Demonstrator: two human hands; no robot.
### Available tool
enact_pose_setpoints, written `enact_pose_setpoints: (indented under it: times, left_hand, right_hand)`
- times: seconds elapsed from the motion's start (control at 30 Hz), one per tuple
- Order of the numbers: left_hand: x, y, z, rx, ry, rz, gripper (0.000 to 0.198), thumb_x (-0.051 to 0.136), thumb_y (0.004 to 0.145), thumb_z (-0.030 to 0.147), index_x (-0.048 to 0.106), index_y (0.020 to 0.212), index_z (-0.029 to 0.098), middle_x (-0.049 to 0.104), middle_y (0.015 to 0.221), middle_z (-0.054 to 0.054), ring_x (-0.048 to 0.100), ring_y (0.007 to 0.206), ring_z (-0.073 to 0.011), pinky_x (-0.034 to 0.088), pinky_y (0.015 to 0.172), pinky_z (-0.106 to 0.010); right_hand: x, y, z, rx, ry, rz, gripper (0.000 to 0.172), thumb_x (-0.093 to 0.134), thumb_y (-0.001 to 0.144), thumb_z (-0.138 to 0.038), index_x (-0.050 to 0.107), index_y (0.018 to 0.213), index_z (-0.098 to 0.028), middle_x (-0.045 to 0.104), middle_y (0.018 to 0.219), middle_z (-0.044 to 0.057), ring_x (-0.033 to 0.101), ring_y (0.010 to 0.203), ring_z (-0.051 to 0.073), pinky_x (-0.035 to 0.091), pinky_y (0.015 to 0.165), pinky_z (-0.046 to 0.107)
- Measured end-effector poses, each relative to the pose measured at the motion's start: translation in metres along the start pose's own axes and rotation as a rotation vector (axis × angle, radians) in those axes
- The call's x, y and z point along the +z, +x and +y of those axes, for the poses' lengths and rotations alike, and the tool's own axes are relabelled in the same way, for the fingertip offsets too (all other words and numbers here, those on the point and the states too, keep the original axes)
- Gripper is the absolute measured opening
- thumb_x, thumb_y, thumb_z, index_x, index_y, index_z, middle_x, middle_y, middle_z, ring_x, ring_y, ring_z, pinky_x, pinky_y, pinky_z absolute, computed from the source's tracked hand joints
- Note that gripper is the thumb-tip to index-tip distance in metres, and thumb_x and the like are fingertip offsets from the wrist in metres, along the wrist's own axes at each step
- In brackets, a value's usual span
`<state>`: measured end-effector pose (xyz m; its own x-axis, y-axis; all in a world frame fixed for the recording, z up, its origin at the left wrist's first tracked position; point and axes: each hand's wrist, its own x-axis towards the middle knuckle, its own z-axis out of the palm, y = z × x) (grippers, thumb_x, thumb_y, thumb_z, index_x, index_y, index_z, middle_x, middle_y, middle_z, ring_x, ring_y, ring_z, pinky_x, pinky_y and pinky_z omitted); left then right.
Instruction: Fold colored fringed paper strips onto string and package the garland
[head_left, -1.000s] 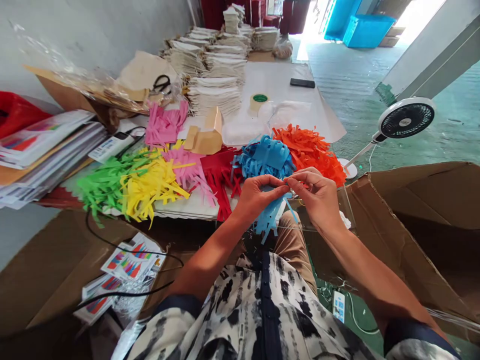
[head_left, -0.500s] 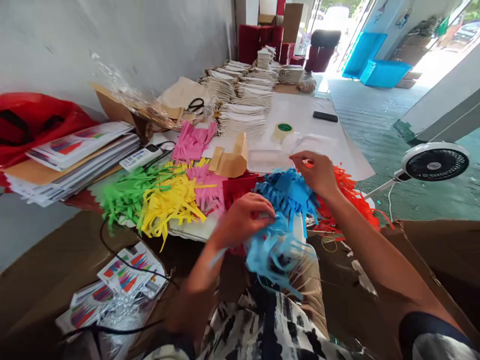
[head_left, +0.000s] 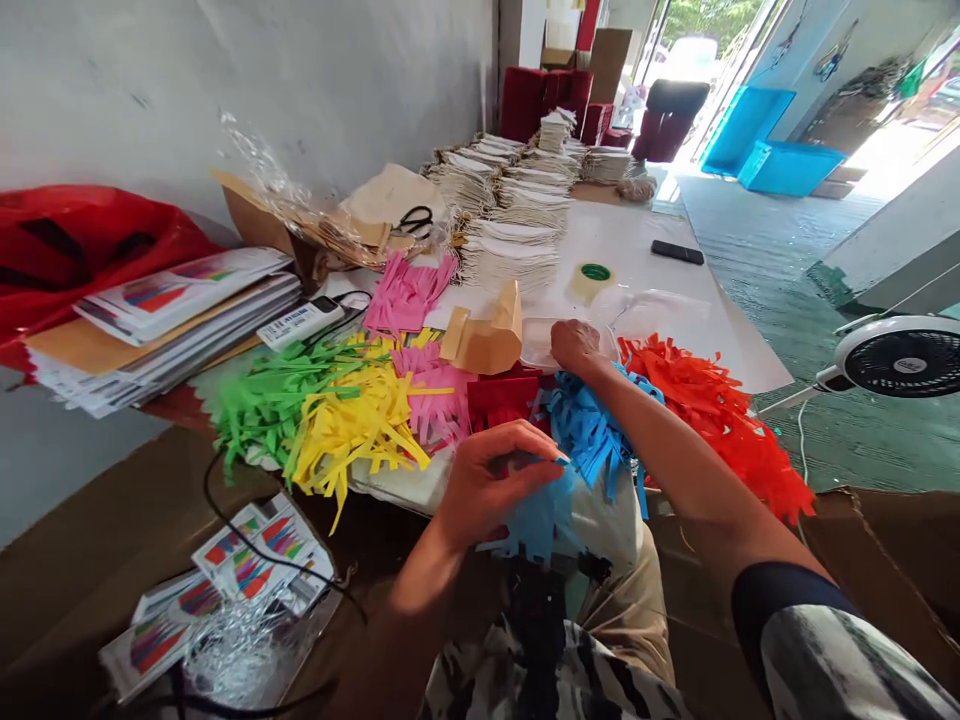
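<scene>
My left hand [head_left: 495,485] is closed in a pinch at the front edge of the table, holding a light blue fringed paper tassel [head_left: 536,515] that hangs below the fingers. My right hand [head_left: 579,346] reaches into a shallow clear plastic tray [head_left: 534,335]. Its fingers are bunched and point down; what they hold, if anything, is hidden. Under the right forearm lies a pile of blue fringed paper [head_left: 589,425], partly covered by it. Dark red paper [head_left: 499,402] lies between that pile and a folded tan card piece [head_left: 487,338].
Red fringes [head_left: 720,430] lie right; pink [head_left: 409,290], yellow [head_left: 360,425] and green ones [head_left: 274,395] lie left. Tape [head_left: 595,277], a phone [head_left: 677,252], scissors [head_left: 415,220] and stacked white bundles [head_left: 514,240] are farther back. A fan [head_left: 904,355] stands right.
My right hand has moved left and down, from above the blue pile into the clear tray. The tassel in my left hand has swung in and hangs straighter. The view has shifted slightly.
</scene>
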<state>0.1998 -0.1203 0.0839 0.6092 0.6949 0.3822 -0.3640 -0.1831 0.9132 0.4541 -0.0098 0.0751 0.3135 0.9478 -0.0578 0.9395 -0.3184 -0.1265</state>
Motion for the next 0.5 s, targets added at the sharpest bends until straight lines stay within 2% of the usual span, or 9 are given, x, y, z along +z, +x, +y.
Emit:
enact_pose_setpoints:
  times: [0.03, 0.17, 0.23, 0.33, 0.37, 0.4, 0.43, 0.5]
  left_hand:
    - [0.000, 0.000, 0.001, -0.002, 0.015, 0.022, 0.007, 0.087, 0.087, 0.026, 0.083, 0.090, 0.021, 0.078, 0.090, -0.005, 0.072, 0.089, -0.0170, 0.059, 0.085, -0.031]
    - [0.003, -0.001, 0.008, -0.054, 0.043, 0.096, 0.010, 0.086, 0.087, 0.029, 0.081, 0.088, 0.021, 0.076, 0.091, -0.003, 0.069, 0.086, -0.0145, 0.054, 0.078, -0.026]
    - [0.006, -0.004, 0.011, -0.121, 0.052, 0.150, 0.014, 0.085, 0.087, 0.032, 0.079, 0.088, 0.020, 0.076, 0.089, -0.002, 0.067, 0.082, -0.0133, 0.053, 0.076, -0.025]
    - [0.014, -0.011, 0.014, -0.212, 0.076, 0.204, 0.020, 0.086, 0.086, 0.038, 0.078, 0.088, 0.020, 0.074, 0.083, 0.000, 0.063, 0.074, -0.0115, 0.051, 0.070, -0.024]
    - [0.016, -0.013, 0.014, -0.226, 0.082, 0.211, 0.022, 0.086, 0.086, 0.040, 0.078, 0.088, 0.019, 0.074, 0.081, 0.000, 0.062, 0.072, -0.0113, 0.050, 0.068, -0.024]
    - [0.020, -0.015, 0.015, -0.229, 0.087, 0.215, 0.025, 0.087, 0.085, 0.042, 0.078, 0.088, 0.019, 0.073, 0.081, 0.000, 0.062, 0.071, -0.0114, 0.050, 0.067, -0.024]
    - [0.023, -0.018, 0.015, -0.226, 0.092, 0.215, 0.026, 0.087, 0.084, 0.043, 0.078, 0.088, 0.019, 0.074, 0.081, -0.001, 0.062, 0.071, -0.0118, 0.050, 0.067, -0.024]
    - [0.030, -0.022, 0.017, -0.202, 0.097, 0.199, 0.027, 0.087, 0.085, 0.045, 0.079, 0.089, 0.019, 0.075, 0.083, -0.001, 0.063, 0.073, -0.0129, 0.051, 0.068, -0.025]
  right_hand:
    - [-0.002, -0.002, 0.001, 0.020, 0.008, 0.018, 0.042, 0.072, 0.100, -0.042, 0.066, 0.133, -0.016, 0.067, 0.134, 0.012, 0.069, 0.116, 0.026, 0.061, 0.098, 0.048]
    - [-0.020, -0.020, 0.004, 0.045, 0.108, 0.150, 0.015, 0.070, 0.098, -0.024, 0.078, 0.108, -0.015, 0.078, 0.119, 0.015, 0.070, 0.116, 0.027, 0.052, 0.106, 0.046]
    - [-0.030, -0.043, 0.003, 0.014, 0.180, 0.223, 0.017, 0.067, 0.099, -0.023, 0.081, 0.105, -0.018, 0.081, 0.112, 0.013, 0.072, 0.110, 0.026, 0.052, 0.101, 0.040]
    - [-0.040, -0.103, 0.001, -0.050, 0.379, 0.345, 0.027, 0.063, 0.102, -0.039, 0.080, 0.110, -0.020, 0.082, 0.104, 0.007, 0.073, 0.091, 0.020, 0.055, 0.082, 0.033]
    - [-0.041, -0.128, 0.000, -0.080, 0.607, 0.414, 0.027, 0.069, 0.098, -0.042, 0.081, 0.104, -0.019, 0.081, 0.096, 0.007, 0.072, 0.083, 0.020, 0.053, 0.074, 0.032]
    - [-0.042, -0.155, -0.001, -0.111, 0.829, 0.428, 0.027, 0.074, 0.093, -0.045, 0.081, 0.098, -0.020, 0.080, 0.090, 0.006, 0.070, 0.078, 0.019, 0.052, 0.069, 0.031]
    - [-0.042, -0.181, -0.002, -0.145, 1.001, 0.395, 0.027, 0.078, 0.090, -0.047, 0.081, 0.096, -0.022, 0.080, 0.089, 0.005, 0.070, 0.076, 0.018, 0.052, 0.067, 0.031]
    - [-0.041, -0.227, -0.004, -0.192, 1.135, 0.291, 0.024, 0.085, 0.085, -0.047, 0.081, 0.091, -0.024, 0.078, 0.087, 0.003, 0.067, 0.075, 0.017, 0.051, 0.067, 0.030]
